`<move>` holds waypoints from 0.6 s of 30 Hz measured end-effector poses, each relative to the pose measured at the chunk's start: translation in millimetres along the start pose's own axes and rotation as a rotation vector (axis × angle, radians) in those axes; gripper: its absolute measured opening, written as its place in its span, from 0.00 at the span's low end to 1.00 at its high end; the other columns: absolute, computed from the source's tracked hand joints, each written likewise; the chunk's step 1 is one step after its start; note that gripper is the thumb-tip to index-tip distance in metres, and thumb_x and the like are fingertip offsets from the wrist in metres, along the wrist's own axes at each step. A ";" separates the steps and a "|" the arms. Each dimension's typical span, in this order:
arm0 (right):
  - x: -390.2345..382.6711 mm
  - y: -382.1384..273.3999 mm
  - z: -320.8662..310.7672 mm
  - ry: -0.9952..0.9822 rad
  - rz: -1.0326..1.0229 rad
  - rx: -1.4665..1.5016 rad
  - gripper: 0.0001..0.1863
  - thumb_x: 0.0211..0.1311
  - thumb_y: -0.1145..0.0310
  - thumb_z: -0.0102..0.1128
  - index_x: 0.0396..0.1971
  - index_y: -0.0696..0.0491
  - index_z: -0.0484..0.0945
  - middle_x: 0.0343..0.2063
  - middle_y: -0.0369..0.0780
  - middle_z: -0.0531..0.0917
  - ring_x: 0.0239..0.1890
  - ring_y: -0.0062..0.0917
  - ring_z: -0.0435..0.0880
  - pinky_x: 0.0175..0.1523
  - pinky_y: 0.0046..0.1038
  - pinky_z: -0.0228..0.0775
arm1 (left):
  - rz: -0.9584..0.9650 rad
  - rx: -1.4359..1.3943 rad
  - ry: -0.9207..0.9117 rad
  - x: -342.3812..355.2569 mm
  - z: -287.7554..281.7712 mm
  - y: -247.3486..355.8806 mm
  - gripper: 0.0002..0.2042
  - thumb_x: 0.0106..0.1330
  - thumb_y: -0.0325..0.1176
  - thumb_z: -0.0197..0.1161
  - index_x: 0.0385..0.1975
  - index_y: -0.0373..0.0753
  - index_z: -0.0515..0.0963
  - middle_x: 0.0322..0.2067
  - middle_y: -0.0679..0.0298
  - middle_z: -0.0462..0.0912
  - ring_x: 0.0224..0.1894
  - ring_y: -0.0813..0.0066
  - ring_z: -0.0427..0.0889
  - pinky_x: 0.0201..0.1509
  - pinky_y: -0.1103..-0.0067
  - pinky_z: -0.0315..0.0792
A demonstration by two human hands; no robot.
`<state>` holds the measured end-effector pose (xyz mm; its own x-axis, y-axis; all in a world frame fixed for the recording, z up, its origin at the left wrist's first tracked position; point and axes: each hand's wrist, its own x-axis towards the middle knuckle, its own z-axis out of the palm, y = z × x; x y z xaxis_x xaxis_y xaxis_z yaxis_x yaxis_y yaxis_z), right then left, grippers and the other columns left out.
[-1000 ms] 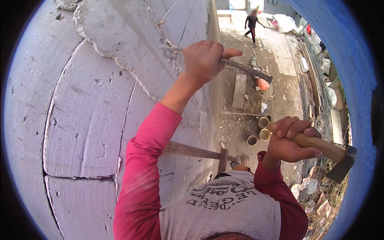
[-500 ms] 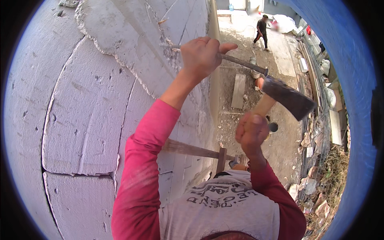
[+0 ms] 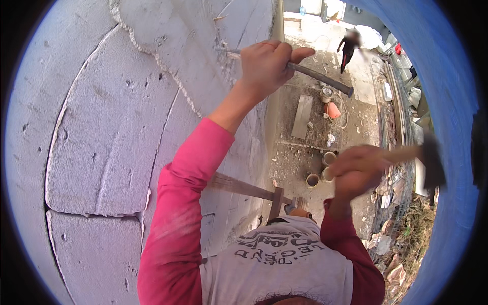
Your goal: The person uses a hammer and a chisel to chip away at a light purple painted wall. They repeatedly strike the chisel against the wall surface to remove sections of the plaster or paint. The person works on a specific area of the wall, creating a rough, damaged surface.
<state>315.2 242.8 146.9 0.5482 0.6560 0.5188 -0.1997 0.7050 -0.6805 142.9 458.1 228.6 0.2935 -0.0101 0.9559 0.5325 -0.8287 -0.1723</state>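
My left hand (image 3: 265, 66) is closed round a long metal chisel (image 3: 325, 81), its thumb sticking out to the right. The chisel's tip meets a rough, chipped patch of the grey block wall (image 3: 107, 152); its flat struck end points right and down, into open air. In my right hand (image 3: 358, 172) is the wooden handle of a hammer with a dark, wedge-like head (image 3: 433, 160). The hammer is swung out to the right, well apart from the chisel, and is blurred by motion.
A wooden beam (image 3: 241, 186) runs from the wall below me. On the ground far below are buckets (image 3: 312, 179), an orange container (image 3: 332, 110) and a plank (image 3: 302, 117). Another person (image 3: 348, 48) walks there. Blue sheeting (image 3: 452, 91) hangs at the right, beside rubble.
My right hand has swung the hammer away from the chisel's end, out to the right. My left hand keeps the chisel against the wall. The person below has moved slightly.
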 end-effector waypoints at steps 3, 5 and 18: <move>13.4 -13.9 15.1 0.201 -0.239 0.380 0.38 0.77 0.35 0.36 0.29 0.57 0.78 0.16 0.40 0.78 0.16 0.26 0.77 0.19 0.28 0.71 | 0.009 -0.011 -0.013 3.0 6.5 1.5 0.22 0.55 0.36 0.78 0.13 0.44 0.66 0.10 0.65 0.65 0.10 0.67 0.66 0.15 0.73 0.59; -17.2 35.0 9.8 0.218 -0.174 0.087 0.34 0.77 0.37 0.40 0.30 0.56 0.76 0.18 0.37 0.76 0.16 0.22 0.74 0.17 0.27 0.66 | 0.022 -0.021 -0.017 2.6 10.0 1.9 0.23 0.55 0.36 0.78 0.13 0.44 0.65 0.10 0.65 0.64 0.10 0.67 0.65 0.14 0.73 0.59; -3.0 10.7 7.7 0.212 0.099 -0.059 0.28 0.77 0.40 0.44 0.33 0.54 0.68 0.14 0.37 0.68 0.10 0.20 0.66 0.13 0.25 0.62 | 0.082 -0.012 0.000 7.9 6.3 12.7 0.25 0.57 0.41 0.77 0.13 0.45 0.63 0.10 0.67 0.64 0.10 0.69 0.65 0.14 0.74 0.59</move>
<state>305.2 250.4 142.1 0.6882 0.6450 0.3321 -0.2162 0.6193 -0.7548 157.0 451.0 232.5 0.3355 -0.0779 0.9388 0.4969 -0.8320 -0.2466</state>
